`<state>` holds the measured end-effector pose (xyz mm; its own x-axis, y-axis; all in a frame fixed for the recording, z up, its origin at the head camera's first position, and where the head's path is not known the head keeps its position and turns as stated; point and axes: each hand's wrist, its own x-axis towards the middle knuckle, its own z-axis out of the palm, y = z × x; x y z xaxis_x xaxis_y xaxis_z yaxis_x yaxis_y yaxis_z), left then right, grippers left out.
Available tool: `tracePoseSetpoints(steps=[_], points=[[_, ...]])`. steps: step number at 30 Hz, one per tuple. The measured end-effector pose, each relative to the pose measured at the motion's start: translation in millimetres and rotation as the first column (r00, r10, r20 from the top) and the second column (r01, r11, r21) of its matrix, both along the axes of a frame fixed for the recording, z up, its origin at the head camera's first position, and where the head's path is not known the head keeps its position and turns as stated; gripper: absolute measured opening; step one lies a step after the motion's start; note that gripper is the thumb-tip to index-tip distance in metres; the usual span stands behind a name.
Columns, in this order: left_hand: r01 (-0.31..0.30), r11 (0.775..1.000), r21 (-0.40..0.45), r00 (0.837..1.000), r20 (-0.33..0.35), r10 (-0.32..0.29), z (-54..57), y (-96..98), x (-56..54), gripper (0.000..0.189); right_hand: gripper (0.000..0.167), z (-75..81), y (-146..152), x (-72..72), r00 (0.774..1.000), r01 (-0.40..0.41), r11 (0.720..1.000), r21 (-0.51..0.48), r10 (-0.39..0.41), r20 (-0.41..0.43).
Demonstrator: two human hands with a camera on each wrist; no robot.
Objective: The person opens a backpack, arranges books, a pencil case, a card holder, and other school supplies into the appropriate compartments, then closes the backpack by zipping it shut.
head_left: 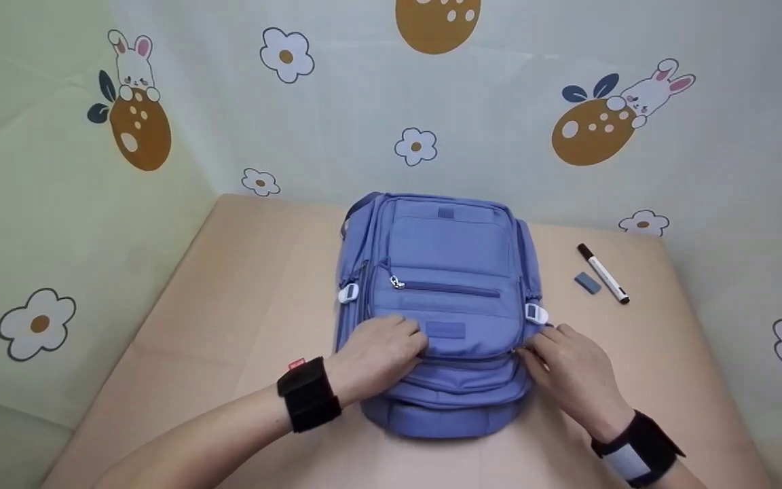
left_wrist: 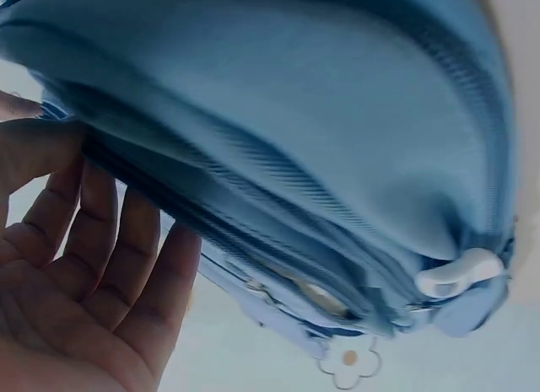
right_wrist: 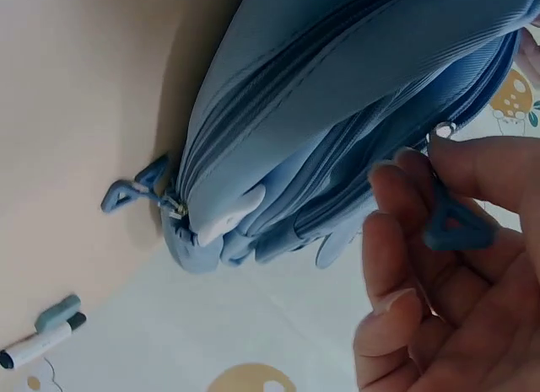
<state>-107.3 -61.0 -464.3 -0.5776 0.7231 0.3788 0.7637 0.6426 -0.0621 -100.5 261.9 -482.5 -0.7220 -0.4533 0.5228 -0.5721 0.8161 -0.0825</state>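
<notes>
A blue backpack [head_left: 452, 248] lies on its back, and its zipped compartment at the lower front gapes open. My left hand [head_left: 381, 350] grips the edge of that opening; in the left wrist view the thumb lies inside and the fingers [left_wrist: 139, 240] outside the zippered edge [left_wrist: 224, 232]. At the right end of the opening, my right hand [head_left: 578, 370] pinches a zipper slider between thumb and fingers. Its blue triangular zipper pull [right_wrist: 460, 228] hangs down in front of the palm. What lies inside the compartment is too dark to tell.
Right of the backpack, a black-and-white marker [head_left: 605, 274] and a blue-grey eraser [head_left: 587, 282] lie on the beige table [head_left: 255, 285]. A patterned curtain [head_left: 337, 122] encloses the back and sides. White buckles [head_left: 535, 313] sit on the bag's sides.
</notes>
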Motion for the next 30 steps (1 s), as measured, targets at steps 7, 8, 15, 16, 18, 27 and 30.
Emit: tracePoseSetpoints(steps=[7, 8, 15, 16, 18, 27, 30], points=[[0.041, 0.992, -0.120, 0.999, 0.005, -0.041, 10.9, 34.6, 0.8, 0.013, 0.015, -0.4, 0.9, 2.1, 0.999, -0.029, 0.997, -0.068, 0.026, -0.043], [0.037, 0.989, -0.140, 0.999, 0.008, -0.037, 12.1, 39.5, 0.6, 0.013, 0.015, -0.2, 0.9, 2.3, 0.999, -0.030, 0.997, -0.076, 0.027, -0.044], [-0.034, 0.962, -0.272, 0.999, -0.003, 0.035, 11.4, 58.7, -1.9, 0.008, 0.014, 1.2, -0.1, 2.0, 0.997, -0.062, 0.992, -0.107, 0.057, -0.047], [-0.039, 0.960, -0.278, 0.999, -0.007, 0.039, 10.9, 59.2, -1.8, 0.008, 0.014, 1.2, 0.3, 1.8, 0.997, -0.065, 0.992, -0.108, 0.061, -0.047], [-0.045, 0.960, -0.277, 0.999, -0.008, 0.045, 10.2, 59.2, -0.8, 0.007, 0.016, 1.5, 1.9, 1.0, 0.997, -0.076, 0.992, -0.105, 0.072, -0.041], [-0.046, 0.960, -0.275, 0.999, 0.000, 0.047, 10.3, 58.4, 1.6, 0.007, 0.021, -0.6, 15.1, -12.3, 0.999, -0.030, 0.998, -0.048, 0.031, 0.022], [-0.039, 0.961, -0.274, 0.999, 0.005, 0.042, 10.2, 57.9, 1.8, 0.008, 0.020, -2.6, 19.8, -22.3, 0.999, 0.016, 0.999, -0.045, -0.014, 0.044]])
